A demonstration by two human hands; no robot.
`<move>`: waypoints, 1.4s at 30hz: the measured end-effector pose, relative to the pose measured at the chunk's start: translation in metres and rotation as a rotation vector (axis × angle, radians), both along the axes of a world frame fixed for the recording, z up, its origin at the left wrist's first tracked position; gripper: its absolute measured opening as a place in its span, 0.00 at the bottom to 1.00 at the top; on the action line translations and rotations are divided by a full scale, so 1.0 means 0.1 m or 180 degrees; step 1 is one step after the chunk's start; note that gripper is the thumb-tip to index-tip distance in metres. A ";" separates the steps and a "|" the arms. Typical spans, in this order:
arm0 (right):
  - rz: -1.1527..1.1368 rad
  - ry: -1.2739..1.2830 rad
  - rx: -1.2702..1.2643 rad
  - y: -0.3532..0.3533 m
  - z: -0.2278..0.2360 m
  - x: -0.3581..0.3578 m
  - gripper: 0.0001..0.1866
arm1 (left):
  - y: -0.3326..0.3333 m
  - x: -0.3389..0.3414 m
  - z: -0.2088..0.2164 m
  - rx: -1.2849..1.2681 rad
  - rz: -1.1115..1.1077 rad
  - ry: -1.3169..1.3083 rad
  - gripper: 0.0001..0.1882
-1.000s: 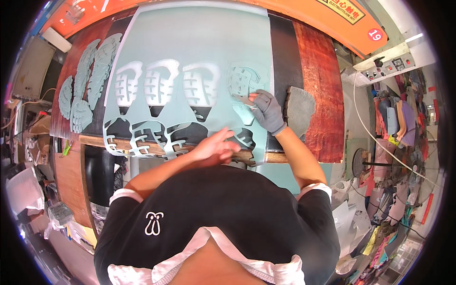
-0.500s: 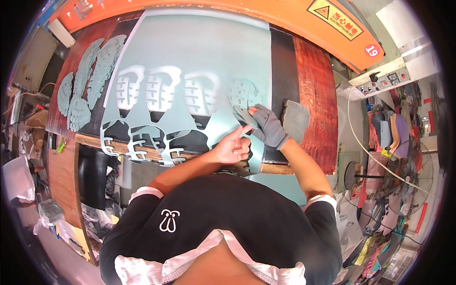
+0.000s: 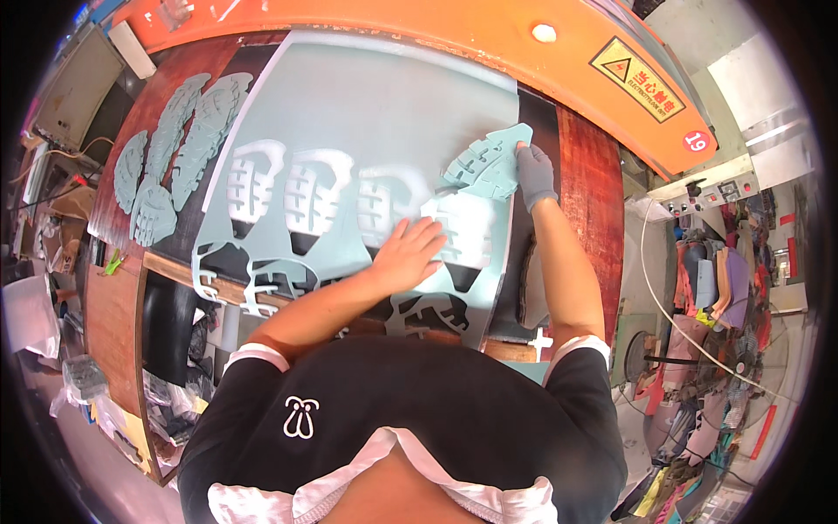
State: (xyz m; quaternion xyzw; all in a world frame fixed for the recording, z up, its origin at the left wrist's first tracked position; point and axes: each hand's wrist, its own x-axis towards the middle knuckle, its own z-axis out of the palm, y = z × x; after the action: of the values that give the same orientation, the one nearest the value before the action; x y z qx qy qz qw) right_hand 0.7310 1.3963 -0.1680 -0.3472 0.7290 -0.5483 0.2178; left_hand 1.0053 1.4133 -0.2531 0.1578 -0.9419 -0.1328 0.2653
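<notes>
I am gripping a pale green piece (image 3: pixel 485 164) in my right hand (image 3: pixel 534 166), the fingers pinching its right edge and the rest of it fanning out to the left, its tip pointing up and away from me. That hand is wearing a grey glove (image 3: pixel 539 182). The piece is hanging over the right side of the sheet (image 3: pixel 393 96), part of it reaching across the edge toward the black strip (image 3: pixel 539 118). My left hand (image 3: pixel 407 256) is bare and is holding nothing, its palm turned down and its fingers spread over the lower part of the sheet; it seems to be touching the sheet, though from above I cannot be sure. The sheet is lying on the tabletop (image 3: pixel 589 192), and a row of openings is running across it, showing white, with a second row along the edge near me showing dark. To the left, cut pieces (image 3: pixel 211 135) of the same green are lying close together. A grey block (image 3: pixel 529 297) is sitting beside my right forearm, partly hidden by it. Beyond the sheet an orange beam (image 3: pixel 419 22) is spanning the view, a yellow sign (image 3: pixel 637 80) showing on its right part.
</notes>
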 end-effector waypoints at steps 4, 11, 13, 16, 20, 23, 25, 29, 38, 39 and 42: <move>-0.0281 0.0430 0.0224 -0.55 -0.12 -0.33 0.18 | -0.04 -0.01 -0.24 -0.0228 -0.0029 0.0372 0.23; -0.1282 0.0444 -0.0494 -0.93 0.49 -1.14 0.20 | -0.04 -0.04 -0.26 -0.0321 0.0036 0.0157 0.20; -0.0671 0.0458 -0.0667 -0.82 0.79 -1.18 0.18 | -0.04 -0.05 -0.26 -0.0275 0.0070 0.0222 0.21; -0.0064 0.0345 -0.1134 -0.53 1.03 -0.92 0.16 | -0.04 -0.05 -0.27 -0.0308 0.0069 0.0317 0.21; -0.0088 0.0367 -0.1045 -0.08 1.16 -0.44 0.16 | -0.02 -0.04 -0.27 -0.0425 0.0120 0.0368 0.22; 0.0128 0.0033 -0.1093 0.15 1.11 -0.04 0.16 | -0.04 -0.04 -0.21 -0.0398 0.0035 0.0357 0.22; 0.0619 -0.0275 -0.1181 0.32 1.01 0.29 0.16 | -0.02 -0.03 -0.14 0.0007 -0.0111 0.0350 0.21; 0.1201 -0.1076 -0.0877 0.60 0.90 1.01 0.17 | 0.18 0.23 0.02 0.0158 -0.0596 0.0676 0.19; 0.2291 -0.0087 0.0824 0.04 0.84 2.47 0.14 | -0.01 1.88 -0.12 0.1828 -0.0829 0.0677 0.08; 0.2484 -0.0060 0.0718 -0.14 0.85 2.68 0.14 | -0.08 2.07 -0.16 0.1838 -0.0666 0.0755 0.08; 0.2801 0.0046 0.0728 -0.86 0.88 3.45 0.15 | -0.33 2.59 -0.22 0.1746 -0.0383 0.1322 0.05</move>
State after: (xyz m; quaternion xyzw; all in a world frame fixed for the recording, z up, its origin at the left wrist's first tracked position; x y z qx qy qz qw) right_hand 1.0762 1.3103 -0.0800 -0.6015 0.5694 -0.3171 0.4619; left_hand 1.2641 1.3799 -0.2754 0.1369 -0.8046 -0.4257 0.3906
